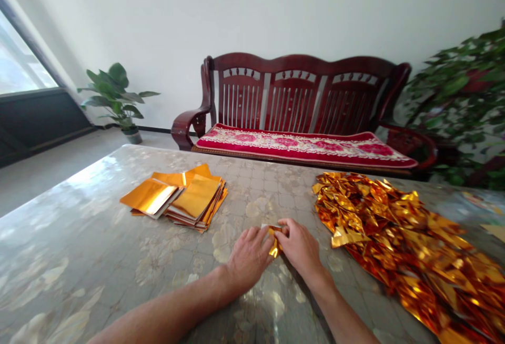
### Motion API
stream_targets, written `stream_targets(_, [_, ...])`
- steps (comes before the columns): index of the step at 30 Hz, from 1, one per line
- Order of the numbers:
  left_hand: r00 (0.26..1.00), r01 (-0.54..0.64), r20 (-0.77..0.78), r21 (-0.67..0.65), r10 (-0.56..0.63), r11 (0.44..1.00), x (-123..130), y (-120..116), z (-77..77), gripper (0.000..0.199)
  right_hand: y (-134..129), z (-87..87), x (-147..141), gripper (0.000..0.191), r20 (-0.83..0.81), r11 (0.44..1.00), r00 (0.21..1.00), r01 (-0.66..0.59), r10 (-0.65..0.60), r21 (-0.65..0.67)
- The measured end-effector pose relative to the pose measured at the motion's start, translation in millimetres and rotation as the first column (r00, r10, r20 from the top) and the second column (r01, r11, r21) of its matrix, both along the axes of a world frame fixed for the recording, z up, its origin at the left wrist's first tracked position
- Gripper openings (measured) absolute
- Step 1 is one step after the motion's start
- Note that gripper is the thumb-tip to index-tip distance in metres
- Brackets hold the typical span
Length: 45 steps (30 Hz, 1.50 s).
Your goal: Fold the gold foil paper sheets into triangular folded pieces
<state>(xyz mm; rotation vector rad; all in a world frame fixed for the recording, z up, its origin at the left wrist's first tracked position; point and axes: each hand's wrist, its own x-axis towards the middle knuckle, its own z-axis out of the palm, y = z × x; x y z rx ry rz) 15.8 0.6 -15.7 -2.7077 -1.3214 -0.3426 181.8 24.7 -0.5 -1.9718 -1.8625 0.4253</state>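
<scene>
A small piece of gold foil paper [275,248], partly folded, lies on the table in front of me, with a pale edge showing at its top. My left hand [249,255] holds its left side, fingers close together and pressing down on it. From the right, the bent fingers of my right hand [298,244] pinch the same paper. My fingers cover much of it, so its full shape is hidden. Ahead to the left sits a loose stack of flat gold foil sheets [196,196]. On my right spreads a large heap of folded gold foil pieces [398,233].
The table [98,260] has a shiny floral cover. Clear plastic [469,204] lies behind the heap at the right edge. Beyond the table stand a dark red wooden bench [295,97] with a patterned cushion [307,144], a potted plant [114,97] and leafy greenery [465,97].
</scene>
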Motion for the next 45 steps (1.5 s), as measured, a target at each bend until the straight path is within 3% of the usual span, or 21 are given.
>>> stream_targets(3, [1.000,-0.008,0.008,-0.017,0.008,1.000,-1,1,0.9,0.035,-2,-5.8,0,0.008,0.024,0.994,0.999,-0.042,0.040,0.099])
stream_targets(7, [1.000,-0.009,0.018,-0.027,0.009,1.000,-2,2,0.8,0.033,-5,-11.0,-1,0.010,0.079,0.961,0.993,-0.105,0.087,0.257])
stream_targets(15, [0.999,0.016,0.032,-0.069,-0.013,0.997,-6,3,10.3,0.031,-13,-11.8,0,0.013,0.195,0.907,0.965,-0.234,0.174,0.351])
stream_targets(32, [0.999,0.052,-0.010,-0.068,-0.053,0.996,-11,8,6.6,0.035,-19,-11.9,-6,0.015,0.370,0.853,0.902,-0.365,0.223,0.374])
stream_targets(45, [0.999,0.047,0.001,-0.069,-0.047,0.997,-13,7,2.5,0.035,-19,-12.1,-5,0.018,0.373,0.824,0.880,-0.431,0.295,0.367])
